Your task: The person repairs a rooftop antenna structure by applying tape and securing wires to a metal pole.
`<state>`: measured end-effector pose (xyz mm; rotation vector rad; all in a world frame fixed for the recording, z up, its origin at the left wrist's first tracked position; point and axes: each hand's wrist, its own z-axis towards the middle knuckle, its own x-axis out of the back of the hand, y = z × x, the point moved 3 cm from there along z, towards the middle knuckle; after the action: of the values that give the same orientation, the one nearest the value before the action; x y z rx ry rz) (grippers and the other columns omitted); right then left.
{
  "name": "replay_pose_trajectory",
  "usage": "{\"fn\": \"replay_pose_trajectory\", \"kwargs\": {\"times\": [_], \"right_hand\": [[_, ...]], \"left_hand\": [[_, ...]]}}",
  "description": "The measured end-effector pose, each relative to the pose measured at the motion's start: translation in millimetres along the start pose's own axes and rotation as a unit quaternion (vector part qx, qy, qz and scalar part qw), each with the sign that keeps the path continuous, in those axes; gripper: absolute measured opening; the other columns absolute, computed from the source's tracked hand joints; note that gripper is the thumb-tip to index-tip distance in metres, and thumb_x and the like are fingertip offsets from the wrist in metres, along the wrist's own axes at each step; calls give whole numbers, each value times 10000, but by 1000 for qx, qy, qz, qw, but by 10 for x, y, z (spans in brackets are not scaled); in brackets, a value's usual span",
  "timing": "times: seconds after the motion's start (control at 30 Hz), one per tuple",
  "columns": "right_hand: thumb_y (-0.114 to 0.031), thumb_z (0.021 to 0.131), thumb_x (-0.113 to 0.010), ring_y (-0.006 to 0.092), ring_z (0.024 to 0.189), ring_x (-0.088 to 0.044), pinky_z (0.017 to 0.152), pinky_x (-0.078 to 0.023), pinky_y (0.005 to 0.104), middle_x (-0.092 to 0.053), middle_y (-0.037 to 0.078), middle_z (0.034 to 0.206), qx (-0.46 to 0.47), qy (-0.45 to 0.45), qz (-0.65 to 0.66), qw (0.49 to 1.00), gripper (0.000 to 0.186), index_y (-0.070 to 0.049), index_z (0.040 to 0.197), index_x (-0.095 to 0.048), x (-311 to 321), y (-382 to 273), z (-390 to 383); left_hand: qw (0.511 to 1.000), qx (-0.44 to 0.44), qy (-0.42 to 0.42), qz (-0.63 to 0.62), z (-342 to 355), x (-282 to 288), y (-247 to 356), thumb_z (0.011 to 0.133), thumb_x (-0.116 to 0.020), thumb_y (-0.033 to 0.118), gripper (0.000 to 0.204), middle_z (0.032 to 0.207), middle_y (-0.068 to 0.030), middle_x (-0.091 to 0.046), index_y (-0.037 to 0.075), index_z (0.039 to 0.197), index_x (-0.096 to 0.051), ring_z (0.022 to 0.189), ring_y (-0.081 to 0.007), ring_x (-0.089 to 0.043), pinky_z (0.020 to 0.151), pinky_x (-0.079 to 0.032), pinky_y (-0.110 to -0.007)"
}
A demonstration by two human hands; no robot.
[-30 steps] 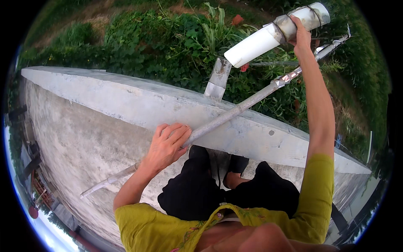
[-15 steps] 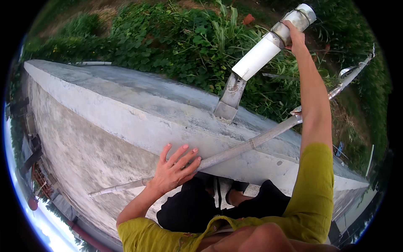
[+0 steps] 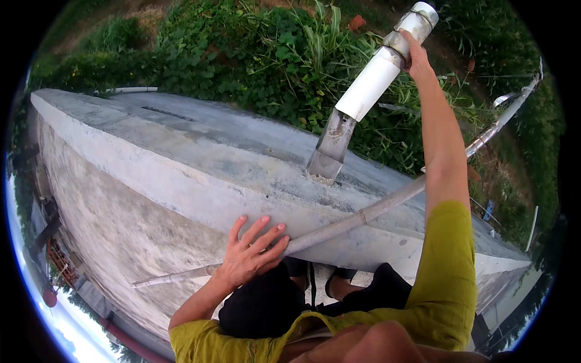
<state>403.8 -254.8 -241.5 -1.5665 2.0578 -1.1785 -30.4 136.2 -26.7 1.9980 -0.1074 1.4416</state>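
Observation:
My right hand [image 3: 416,57] is raised high and grips a white pipe with a grey metal band [image 3: 387,63] near its top end. The pipe leans over a grey metal post [image 3: 331,148] set in the top of a concrete wall [image 3: 181,157]. My left hand [image 3: 251,254] lies flat with fingers spread against the wall's edge, resting on a long thin metal pipe [image 3: 363,215] that runs diagonally along the wall. My yellow-green sleeves and dark trousers fill the lower part of the view.
Dense green plants and grass [image 3: 260,54] grow beyond the wall. A white pipe [image 3: 130,91] lies at the wall's far edge. Far below on the left are a red object [image 3: 49,296] and ground-level structures.
My left hand has let go of the thin pipe and spread flat on it. The view has shifted closer to the wall, and my right hand stays on the white pipe.

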Motion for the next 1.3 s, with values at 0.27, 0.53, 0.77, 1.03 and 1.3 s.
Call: {"fn": "replay_pose_trajectory", "kwargs": {"times": [0.27,0.53,0.77,1.03,1.3], "right_hand": [[-247,559,-928,333,1080,-605,864,-560,489,-484,205,1329,7,34,91,995,1215,13,1477,-175,-107,526,23],[-338,619,-875,349,1107,-581,932,-504,490,-472,235,1355,-23,144,72,987,1126,8,1472,-227,-90,763,-208],[-495,650,-790,401,1210,-542,1044,-418,436,-521,282,1339,8,219,-137,966,1052,71,1390,-301,-203,524,-382],[-509,653,-793,396,1241,-523,1058,-413,432,-496,281,1377,4,231,-164,959,1085,82,1410,-288,-256,520,-441],[-550,698,-742,380,1207,-563,1036,-422,452,-551,265,1314,37,222,-261,939,1019,50,1388,-291,-432,278,-608]], "left_hand": [[1000,2,-1,0,-2,-5,-21,661,-814,359,603,1446,42,-504,272,1227,-626,1380,-245,-406,1106,-277,-569],[1000,3,9,-3,10,-8,-39,687,-797,363,542,1429,60,-520,289,1200,-640,1365,-231,-423,1105,-265,-555],[1000,2,11,-3,15,-5,-57,689,-795,372,543,1422,69,-526,299,1205,-641,1355,-221,-430,1101,-265,-541],[1000,4,15,-7,13,-7,-64,684,-794,375,530,1420,74,-528,298,1189,-650,1351,-217,-433,1097,-264,-536],[1000,-4,23,-2,25,-11,-66,622,-830,390,554,1373,41,-568,275,1147,-696,1324,-250,-466,1089,-281,-559]]}}
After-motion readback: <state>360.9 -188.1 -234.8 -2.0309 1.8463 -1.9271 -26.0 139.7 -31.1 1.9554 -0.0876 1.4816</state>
